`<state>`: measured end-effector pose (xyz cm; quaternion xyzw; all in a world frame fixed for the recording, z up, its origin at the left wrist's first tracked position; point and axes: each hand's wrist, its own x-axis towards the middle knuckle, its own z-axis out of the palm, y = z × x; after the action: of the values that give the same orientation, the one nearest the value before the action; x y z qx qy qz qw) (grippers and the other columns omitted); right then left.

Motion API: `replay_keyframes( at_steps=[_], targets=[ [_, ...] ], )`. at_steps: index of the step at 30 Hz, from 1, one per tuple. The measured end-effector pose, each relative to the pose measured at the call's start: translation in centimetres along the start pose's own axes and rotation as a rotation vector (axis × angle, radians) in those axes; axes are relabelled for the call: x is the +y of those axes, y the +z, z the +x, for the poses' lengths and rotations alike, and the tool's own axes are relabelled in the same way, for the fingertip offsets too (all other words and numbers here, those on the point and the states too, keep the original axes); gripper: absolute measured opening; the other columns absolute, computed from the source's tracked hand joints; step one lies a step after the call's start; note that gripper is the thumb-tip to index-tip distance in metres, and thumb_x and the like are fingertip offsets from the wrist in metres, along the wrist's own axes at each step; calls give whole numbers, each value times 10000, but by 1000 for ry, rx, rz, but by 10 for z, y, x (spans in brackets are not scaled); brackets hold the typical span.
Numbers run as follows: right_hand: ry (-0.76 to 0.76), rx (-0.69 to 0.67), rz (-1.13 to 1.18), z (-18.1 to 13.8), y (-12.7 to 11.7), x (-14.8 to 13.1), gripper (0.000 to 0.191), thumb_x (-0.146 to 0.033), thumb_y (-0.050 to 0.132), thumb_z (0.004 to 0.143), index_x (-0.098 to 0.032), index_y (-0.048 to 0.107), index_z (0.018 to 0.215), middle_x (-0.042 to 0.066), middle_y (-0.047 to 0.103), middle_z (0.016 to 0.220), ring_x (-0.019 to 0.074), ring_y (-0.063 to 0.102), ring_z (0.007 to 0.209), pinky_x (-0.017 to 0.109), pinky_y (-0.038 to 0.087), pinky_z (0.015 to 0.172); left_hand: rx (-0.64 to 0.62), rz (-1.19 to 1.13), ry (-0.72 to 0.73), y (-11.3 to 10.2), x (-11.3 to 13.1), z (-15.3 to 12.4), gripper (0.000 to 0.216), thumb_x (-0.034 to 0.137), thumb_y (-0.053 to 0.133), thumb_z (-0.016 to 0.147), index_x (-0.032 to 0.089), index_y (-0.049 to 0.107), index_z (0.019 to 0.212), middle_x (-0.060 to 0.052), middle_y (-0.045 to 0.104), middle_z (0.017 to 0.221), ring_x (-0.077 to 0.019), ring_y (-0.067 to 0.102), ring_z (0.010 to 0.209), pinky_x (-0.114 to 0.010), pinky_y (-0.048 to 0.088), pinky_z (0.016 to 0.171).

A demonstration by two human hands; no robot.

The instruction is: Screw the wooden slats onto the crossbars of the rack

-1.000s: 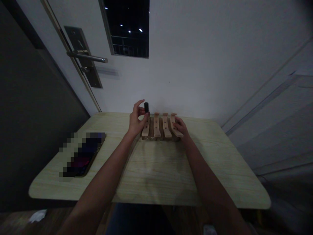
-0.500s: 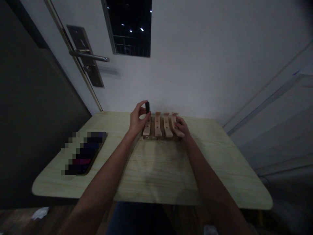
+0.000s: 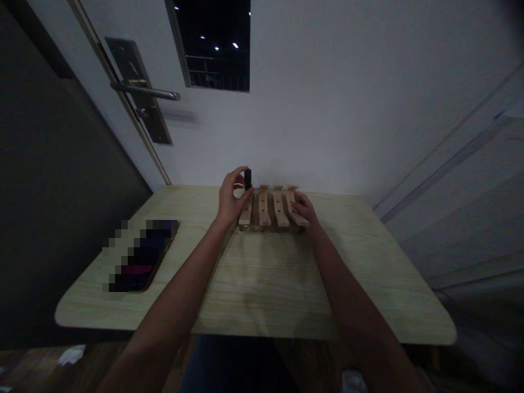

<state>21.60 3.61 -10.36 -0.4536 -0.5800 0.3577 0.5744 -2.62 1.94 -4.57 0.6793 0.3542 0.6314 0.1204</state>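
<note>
A wooden rack point(image 3: 271, 209) of several parallel slats lies at the far edge of the pale wood table point(image 3: 262, 278), close to the wall. My left hand point(image 3: 230, 197) is at the rack's left end and pinches a small black cylinder point(image 3: 248, 178) between thumb and fingers, just above the leftmost slat. Curled fingers of my right hand point(image 3: 304, 209) rest on the rightmost slat and press the rack's right end.
A dark flat device point(image 3: 141, 256), blurred out, lies on the table's left side. A door with a metal lever handle point(image 3: 145, 93) stands at the left. The white wall with a dark window point(image 3: 213, 43) is right behind the rack.
My left hand has closed its fingers more tightly on the black cylinder and held it over the rack's left end. The right hand has stayed on the rack.
</note>
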Motion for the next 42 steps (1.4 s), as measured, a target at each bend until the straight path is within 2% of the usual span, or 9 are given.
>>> replay_keyframes(
  at_steps=[4,6,9,16,23,28,32,38,42],
  targets=[
    [1,3,12,0,1,0,330,-403,637,658,-229,604,935,69,653,1004,253,567,1018,444,464,877,21,26,-16,-1,0,-1,537,211,680,740,261,492,1241,10,587,819,-89,558,694,-230,533,692],
    [-1,0,19,0,1,1,338,-419,640,653,-234,601,933,64,656,996,249,572,999,438,465,870,14,11,-26,-1,1,-2,594,225,674,747,265,443,1293,13,592,813,-89,568,694,-223,541,692],
    [-5,-9,23,1,1,2,357,-441,646,647,-237,595,936,62,658,985,247,574,988,432,466,856,-19,-19,-19,-1,2,-3,665,231,659,756,263,365,1352,-5,620,878,-102,600,761,-230,551,746],
    [-15,-21,30,0,1,1,378,-465,643,644,-236,589,940,66,653,991,245,567,989,421,466,845,-133,-40,17,-2,3,-4,519,193,549,831,259,405,1326,-44,634,1060,-120,630,905,-287,526,876],
    [-5,-14,15,-2,2,-2,370,-463,627,647,-237,584,938,63,642,994,240,561,989,420,453,862,20,41,30,-1,-1,1,502,215,682,736,268,522,1209,-38,587,1018,-127,576,859,-247,536,722],
    [-14,-21,3,-3,2,-6,369,-483,619,659,-244,586,939,59,645,981,242,561,986,429,456,855,-19,5,-11,-1,3,0,528,219,635,773,258,464,1271,-19,621,933,-104,586,768,-252,541,748],
    [-9,-30,6,-3,2,-8,377,-488,624,654,-238,584,933,66,649,977,253,558,1009,442,453,866,-76,-16,16,-1,5,-2,588,194,571,804,267,361,1349,-38,630,1024,-129,620,878,-307,530,851],
    [26,-7,47,-1,3,-5,387,-485,651,609,-242,572,900,56,647,979,243,563,994,426,460,856,-107,-7,7,-1,5,-2,529,178,571,796,262,405,1291,-36,631,997,-133,623,872,-309,526,826],
    [50,2,86,1,4,-3,419,-481,668,550,-241,548,872,50,638,944,227,572,915,401,468,823,-33,36,34,0,5,0,517,199,645,756,267,468,1237,-46,576,1087,-148,578,940,-278,524,770]
  ],
)
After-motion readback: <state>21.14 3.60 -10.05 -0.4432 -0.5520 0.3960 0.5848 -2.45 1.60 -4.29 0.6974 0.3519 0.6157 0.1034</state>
